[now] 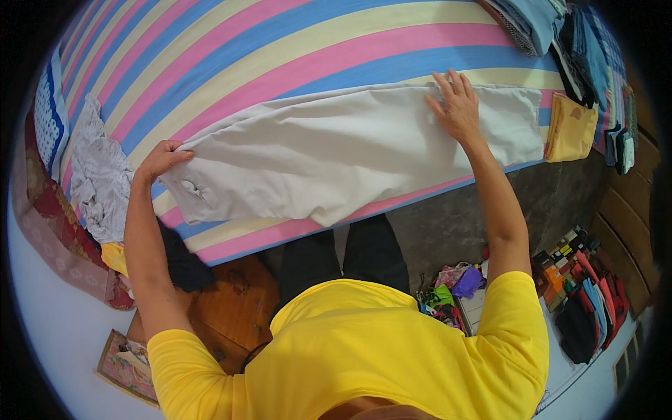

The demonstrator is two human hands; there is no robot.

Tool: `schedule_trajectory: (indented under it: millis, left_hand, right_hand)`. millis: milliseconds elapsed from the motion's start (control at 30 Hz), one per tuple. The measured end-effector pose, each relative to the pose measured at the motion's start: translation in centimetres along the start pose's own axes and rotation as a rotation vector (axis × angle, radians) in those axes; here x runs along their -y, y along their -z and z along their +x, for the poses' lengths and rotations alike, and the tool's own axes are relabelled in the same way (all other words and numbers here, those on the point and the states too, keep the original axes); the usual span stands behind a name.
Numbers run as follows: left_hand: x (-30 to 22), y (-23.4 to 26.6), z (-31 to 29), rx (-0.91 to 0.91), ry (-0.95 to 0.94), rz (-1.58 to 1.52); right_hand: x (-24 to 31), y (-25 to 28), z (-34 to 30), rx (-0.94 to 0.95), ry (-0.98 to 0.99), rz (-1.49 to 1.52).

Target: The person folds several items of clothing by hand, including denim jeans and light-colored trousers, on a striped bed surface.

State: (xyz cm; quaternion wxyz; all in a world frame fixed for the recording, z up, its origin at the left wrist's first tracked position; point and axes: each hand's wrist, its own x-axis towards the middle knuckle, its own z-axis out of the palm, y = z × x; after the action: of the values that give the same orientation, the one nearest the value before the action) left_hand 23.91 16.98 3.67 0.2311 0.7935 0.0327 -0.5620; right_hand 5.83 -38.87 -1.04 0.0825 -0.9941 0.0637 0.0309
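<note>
One pair of off-white trousers (329,154) lies lengthwise across a bed sheet (280,52) striped pink, blue and cream, close to the near edge, right in front of me. Waist end to my left, narrower leg end to my right; loose wrinkles along the middle, lower edge uneven. My left hand (165,159) pinches the far corner of the waist end, thumb on top of the cloth; the other fingers partly hidden. My right hand (458,108) is spread, palm down, on the far edge toward the leg end, fingers apart, not gripping. Both arms reach out, yellow sleeves at the bottom of the view.

Left of the trousers: crumpled pale grey garment (101,175), beside my left forearm. Black cloth (183,257) hangs near the bed edge, just beyond that forearm. Right: folded yellow cloth (570,129), just beside the leg end. Folded clothes (535,28) piled at the far right corner. Below the bed edge: brown wooden stool-like piece (241,301) on the left, purple cloth (467,282) among small colourful items on the right.
</note>
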Motion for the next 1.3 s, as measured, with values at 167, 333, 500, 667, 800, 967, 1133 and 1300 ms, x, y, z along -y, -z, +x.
schedule_trajectory:
  millis: [167, 333, 500, 667, 800, 967, 1133, 1300]
  left_hand:
    - [0.2, 0.7, -0.9, -0.033, -0.019, 0.031]
    - [3.2, 1.3, -0.1, -0.257, -0.161, 0.193]
    - [1.7, 1.6, 2.8, -0.863, -0.323, 0.399]
    - [3.7, 0.3, 1.6, -1.252, -0.437, 0.638]
    - [11.1, -7.0, 0.7, -1.602, 0.031, 0.183]
    - [9.8, -13.8, 1.7, -0.774, 0.218, -1.947]
    - [10.5, -11.2, 1.9, -0.645, 0.035, -1.954]
    - [13.5, -9.5, 2.0, -0.658, -0.032, -1.911]
  right_hand:
    - [1.3, -0.4, 3.0, 0.079, 0.258, 0.027]
    - [0.7, 0.4, 5.0, 0.123, 0.263, 0.099]
    - [1.5, -0.1, 7.5, -0.037, 0.12, -0.076]
    - [1.6, -0.9, 6.2, -0.322, 0.013, 0.072]
    - [4.4, -0.3, -1.6, -0.339, 0.133, 0.164]
    - [13.4, -1.9, -11.3, -0.071, 0.303, 0.484]
    - [21.7, -4.8, -18.5, 0.596, -0.078, 0.883]
    - [26.3, -4.9, -17.6, 0.671, -0.816, 1.762]
